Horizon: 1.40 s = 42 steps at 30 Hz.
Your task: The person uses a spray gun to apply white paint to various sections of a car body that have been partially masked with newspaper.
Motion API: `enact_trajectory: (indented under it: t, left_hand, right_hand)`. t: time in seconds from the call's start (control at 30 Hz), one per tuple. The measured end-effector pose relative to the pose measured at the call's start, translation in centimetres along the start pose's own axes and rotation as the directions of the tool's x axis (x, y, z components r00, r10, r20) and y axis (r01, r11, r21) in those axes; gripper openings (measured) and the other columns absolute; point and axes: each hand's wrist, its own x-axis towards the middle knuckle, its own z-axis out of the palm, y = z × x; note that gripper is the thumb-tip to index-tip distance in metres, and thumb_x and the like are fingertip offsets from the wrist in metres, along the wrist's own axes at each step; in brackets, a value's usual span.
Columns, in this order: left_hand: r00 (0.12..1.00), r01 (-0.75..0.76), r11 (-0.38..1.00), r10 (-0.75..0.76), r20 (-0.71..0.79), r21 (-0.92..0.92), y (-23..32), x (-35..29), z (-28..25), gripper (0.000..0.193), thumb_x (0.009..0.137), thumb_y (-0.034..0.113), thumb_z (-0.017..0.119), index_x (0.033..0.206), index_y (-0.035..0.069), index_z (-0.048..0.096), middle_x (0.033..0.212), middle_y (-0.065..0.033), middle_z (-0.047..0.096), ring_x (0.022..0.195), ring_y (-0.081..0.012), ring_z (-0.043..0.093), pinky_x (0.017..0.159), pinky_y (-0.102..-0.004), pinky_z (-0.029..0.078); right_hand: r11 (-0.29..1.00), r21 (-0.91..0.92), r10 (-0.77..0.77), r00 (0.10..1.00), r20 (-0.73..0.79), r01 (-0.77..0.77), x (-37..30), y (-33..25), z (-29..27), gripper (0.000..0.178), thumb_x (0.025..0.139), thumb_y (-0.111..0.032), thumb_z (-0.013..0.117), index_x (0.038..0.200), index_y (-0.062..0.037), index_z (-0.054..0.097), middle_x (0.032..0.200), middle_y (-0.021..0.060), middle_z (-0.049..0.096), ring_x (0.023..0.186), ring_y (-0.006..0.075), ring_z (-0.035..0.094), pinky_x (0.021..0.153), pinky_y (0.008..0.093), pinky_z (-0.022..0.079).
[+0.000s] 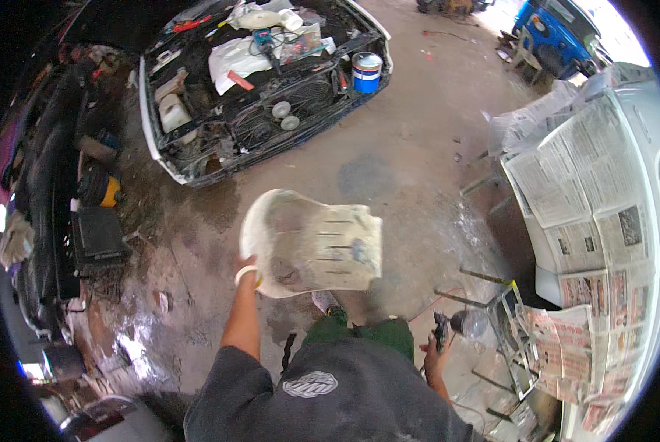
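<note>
Chair (355, 254) of pale, stained plastic sits right in front of the person, above the concrete floor (422, 166), its rounded end to the left and its slotted part to the right; whether it bears on the floor cannot be told. The left hand (249, 269) is closed on the rim of the rounded end, at the near side. It should feel light and fairly stiff, flexing a little at that thin edge, and perhaps slick where dusty (the surface looks grimy). The rim seems the best hold, though one-handed it may twist. The right hand (434, 352) is wrapped around a dark, gun-shaped tool (440, 326), well apart from the chair.
</note>
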Motion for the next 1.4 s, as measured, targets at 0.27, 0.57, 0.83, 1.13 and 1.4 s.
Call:
enact_trajectory:
  t: [0.27,0.57,0.83,1.13,1.4]
  left_hand:
    - [0.957,0.020,0.814,-0.185,-0.225,-0.580,-8.4,5.9,-20.0,0.064,0.082,0.006,0.073,0.140,0.009,0.046,0.124,-0.0160,0.061,0.100,-0.0340,0.063,0.085,-0.0485,0.052]
    - [0.824,0.422,0.817,-0.527,-0.210,-0.392,-6.0,3.2,-22.0,0.056,0.092,0.033,0.063,0.140,0.011,0.044,0.133,-0.0091,0.053,0.114,-0.0290,0.052,0.090,-0.0507,0.048]
    - [0.861,0.508,0.861,-0.508,0.012,0.001,13.3,3.6,-0.9,0.070,0.092,0.038,0.064,0.147,0.008,0.034,0.147,-0.0083,0.041,0.131,-0.0257,0.041,0.098,-0.0516,0.045]
    - [-0.103,-0.646,0.760,-0.175,0.979,0.068,49.0,-1.2,34.9,0.058,0.106,0.038,0.034,0.155,0.011,0.023,0.159,-0.0098,0.026,0.147,-0.0274,0.024,0.119,-0.0453,0.018]
    - [-0.139,-0.461,0.857,-0.326,0.935,0.231,63.5,0.9,61.2,0.066,0.103,0.055,0.033,0.148,0.007,0.040,0.152,-0.0098,0.039,0.141,-0.0212,0.033,0.117,-0.0357,0.022]
  right_hand:
    - [0.999,-0.014,0.035,0.998,-0.054,-0.036,5.8,-7.9,8.8,0.039,0.094,-0.038,0.063,0.113,-0.0042,0.058,0.065,0.0057,0.063,0.054,0.0155,0.063,0.047,0.0273,0.046]
    - [0.985,-0.101,0.126,0.980,-0.155,-0.143,19.6,-14.6,13.1,0.044,0.097,-0.042,0.059,0.110,-0.0001,0.060,0.071,0.0099,0.064,0.045,0.0145,0.057,0.043,0.0290,0.043]
    - [0.981,0.090,0.177,0.981,-0.082,-0.170,36.9,-24.1,17.5,0.033,0.097,-0.031,0.059,0.114,-0.0020,0.057,0.083,0.0091,0.068,0.040,0.0120,0.051,0.039,0.0277,0.042]
    - [0.979,0.200,0.043,0.996,-0.084,-0.026,53.7,-37.9,17.7,0.031,0.097,-0.022,0.058,0.119,0.0000,0.052,0.087,0.0100,0.068,0.045,0.0103,0.052,0.040,0.0264,0.042]
    - [0.946,0.321,0.067,0.940,-0.336,0.048,68.4,-48.5,17.5,0.035,0.096,-0.028,0.060,0.117,-0.0005,0.053,0.088,0.0103,0.069,0.047,0.0101,0.052,0.043,0.0267,0.042]
